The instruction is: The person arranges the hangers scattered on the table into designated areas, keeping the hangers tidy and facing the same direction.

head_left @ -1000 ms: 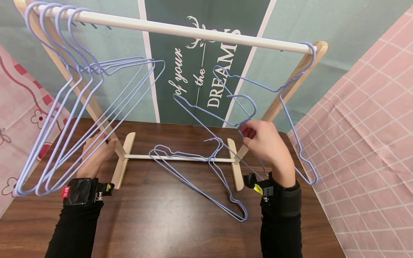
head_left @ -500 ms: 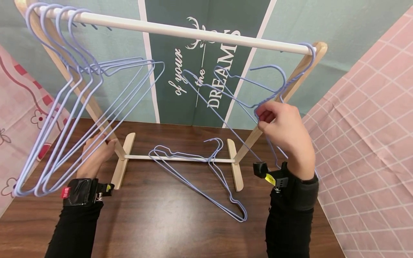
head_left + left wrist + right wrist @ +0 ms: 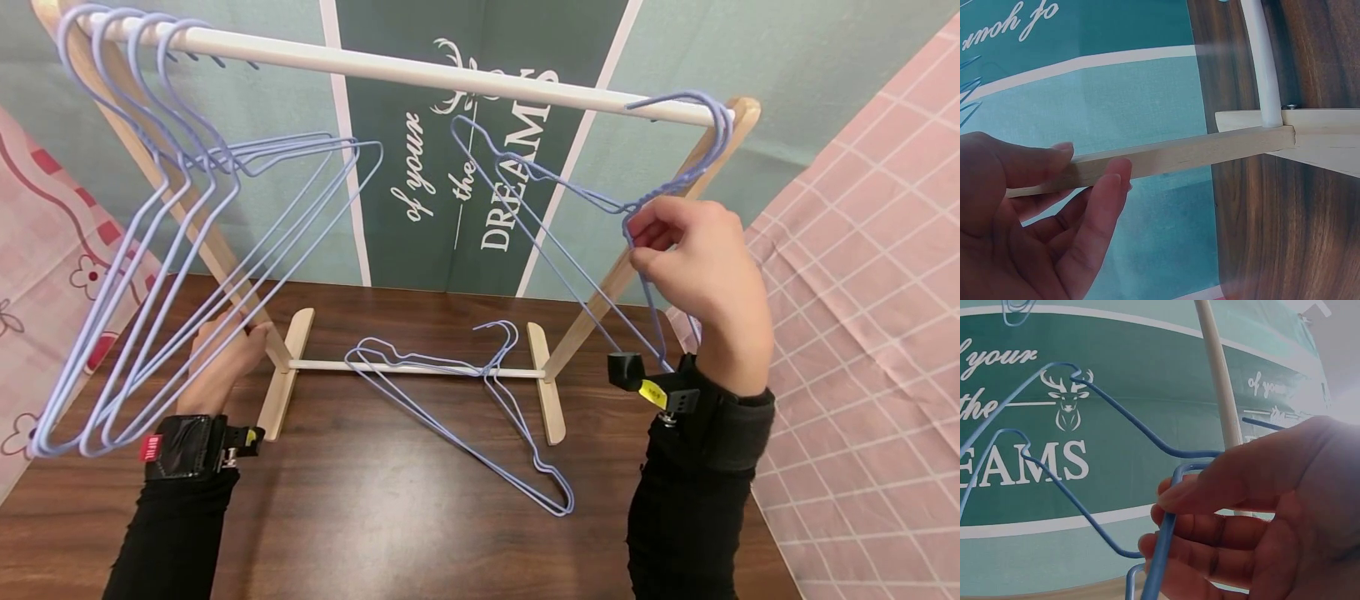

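Note:
My right hand (image 3: 701, 258) pinches a blue wire hanger (image 3: 1162, 547) just below its twisted neck. The hook of this hanger is level with the white rail (image 3: 450, 77) at the rack's right end; whether it rests on the rail I cannot tell. Close behind it another blue hanger (image 3: 727, 137) hangs beside the right post, partly hidden by my hand. Down at the left, my left hand (image 3: 225, 354) holds the rack's wooden left post (image 3: 1172, 153) between thumb and fingers, low on the post.
Several blue hangers (image 3: 161, 62) hang from the rail's left end. More hangers (image 3: 450, 429) lie stacked on the brown table (image 3: 315, 533), across the lower white bar (image 3: 315, 364). A green curtain (image 3: 405, 167) stands behind, a pink checked cloth (image 3: 862, 333) at right.
My right hand has moved up and to the right with the hanger, bringing its hook from below the rail to rail level. The left hand stays on the post.

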A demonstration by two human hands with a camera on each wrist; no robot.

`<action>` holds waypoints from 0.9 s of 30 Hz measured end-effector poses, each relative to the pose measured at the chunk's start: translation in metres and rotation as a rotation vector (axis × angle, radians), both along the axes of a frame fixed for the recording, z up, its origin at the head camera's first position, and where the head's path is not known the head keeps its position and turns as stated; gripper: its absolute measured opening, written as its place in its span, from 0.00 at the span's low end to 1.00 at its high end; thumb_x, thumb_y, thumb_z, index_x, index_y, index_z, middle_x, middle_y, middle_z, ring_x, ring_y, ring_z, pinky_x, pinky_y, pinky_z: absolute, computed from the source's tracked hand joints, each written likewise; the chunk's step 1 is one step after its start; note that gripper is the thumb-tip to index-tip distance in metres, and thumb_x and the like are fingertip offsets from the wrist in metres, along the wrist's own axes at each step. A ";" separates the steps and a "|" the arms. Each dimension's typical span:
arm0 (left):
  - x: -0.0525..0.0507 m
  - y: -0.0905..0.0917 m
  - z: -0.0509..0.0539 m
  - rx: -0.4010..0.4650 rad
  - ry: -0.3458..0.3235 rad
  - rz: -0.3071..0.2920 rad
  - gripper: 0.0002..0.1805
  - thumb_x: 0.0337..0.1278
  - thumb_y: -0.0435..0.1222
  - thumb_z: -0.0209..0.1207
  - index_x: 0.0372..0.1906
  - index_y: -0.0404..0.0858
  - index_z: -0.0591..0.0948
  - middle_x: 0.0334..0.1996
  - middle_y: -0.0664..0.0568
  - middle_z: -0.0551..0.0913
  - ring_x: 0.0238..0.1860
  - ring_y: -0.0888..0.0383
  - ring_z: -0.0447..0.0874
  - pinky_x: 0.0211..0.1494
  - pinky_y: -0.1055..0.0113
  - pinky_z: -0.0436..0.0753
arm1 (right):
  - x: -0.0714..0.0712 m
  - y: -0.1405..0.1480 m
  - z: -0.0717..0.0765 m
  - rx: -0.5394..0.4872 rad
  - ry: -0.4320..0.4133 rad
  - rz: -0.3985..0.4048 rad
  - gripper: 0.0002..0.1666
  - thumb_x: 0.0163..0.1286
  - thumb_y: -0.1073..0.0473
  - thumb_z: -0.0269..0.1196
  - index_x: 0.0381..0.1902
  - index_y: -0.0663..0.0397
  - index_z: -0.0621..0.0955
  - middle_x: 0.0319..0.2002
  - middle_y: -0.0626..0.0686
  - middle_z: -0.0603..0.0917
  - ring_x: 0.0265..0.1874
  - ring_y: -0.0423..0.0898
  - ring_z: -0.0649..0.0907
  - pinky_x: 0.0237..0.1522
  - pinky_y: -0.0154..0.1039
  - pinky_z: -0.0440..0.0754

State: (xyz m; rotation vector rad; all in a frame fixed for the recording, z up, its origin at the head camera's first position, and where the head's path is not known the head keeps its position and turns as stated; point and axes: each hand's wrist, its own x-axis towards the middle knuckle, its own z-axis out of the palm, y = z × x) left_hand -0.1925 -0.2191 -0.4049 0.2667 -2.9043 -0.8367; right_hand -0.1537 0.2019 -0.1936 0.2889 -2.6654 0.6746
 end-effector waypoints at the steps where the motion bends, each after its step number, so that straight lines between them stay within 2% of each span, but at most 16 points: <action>1: 0.001 0.000 0.000 0.004 -0.005 -0.004 0.21 0.64 0.45 0.46 0.41 0.28 0.72 0.33 0.29 0.76 0.36 0.31 0.74 0.32 0.48 0.72 | -0.001 0.000 0.001 -0.010 0.005 -0.008 0.07 0.52 0.71 0.58 0.31 0.65 0.80 0.23 0.56 0.79 0.19 0.34 0.73 0.23 0.23 0.68; 5: 0.003 -0.001 0.000 0.022 -0.035 -0.021 0.25 0.65 0.46 0.43 0.50 0.26 0.68 0.42 0.21 0.68 0.42 0.26 0.68 0.40 0.41 0.69 | -0.007 0.000 0.007 -0.024 0.005 -0.030 0.08 0.52 0.71 0.57 0.31 0.65 0.81 0.22 0.53 0.79 0.18 0.32 0.73 0.22 0.23 0.68; 9: 0.003 -0.001 -0.001 0.023 -0.036 -0.028 0.25 0.66 0.46 0.43 0.51 0.26 0.67 0.43 0.21 0.68 0.43 0.26 0.67 0.42 0.41 0.68 | -0.011 0.002 0.010 -0.019 -0.021 -0.045 0.09 0.52 0.70 0.57 0.33 0.65 0.81 0.22 0.53 0.79 0.18 0.32 0.73 0.21 0.24 0.68; 15: 0.003 -0.001 -0.002 0.006 -0.013 -0.028 0.22 0.65 0.45 0.44 0.40 0.26 0.71 0.37 0.24 0.71 0.37 0.28 0.71 0.36 0.44 0.70 | -0.014 0.005 0.008 -0.006 -0.064 -0.070 0.10 0.53 0.70 0.57 0.34 0.66 0.81 0.23 0.53 0.80 0.16 0.33 0.74 0.20 0.26 0.68; 25: 0.003 -0.001 -0.002 -0.002 0.027 -0.035 0.20 0.65 0.43 0.45 0.37 0.26 0.72 0.33 0.26 0.74 0.33 0.30 0.74 0.29 0.47 0.70 | -0.017 0.008 0.002 0.003 -0.085 -0.104 0.10 0.54 0.70 0.56 0.34 0.66 0.81 0.24 0.57 0.80 0.16 0.35 0.73 0.19 0.28 0.68; 27: 0.003 -0.001 -0.001 -0.002 0.015 -0.030 0.21 0.65 0.44 0.45 0.37 0.27 0.72 0.32 0.27 0.74 0.33 0.31 0.74 0.29 0.48 0.71 | -0.018 0.008 0.001 0.002 -0.089 -0.110 0.10 0.54 0.70 0.56 0.34 0.66 0.81 0.24 0.56 0.80 0.17 0.35 0.73 0.20 0.28 0.68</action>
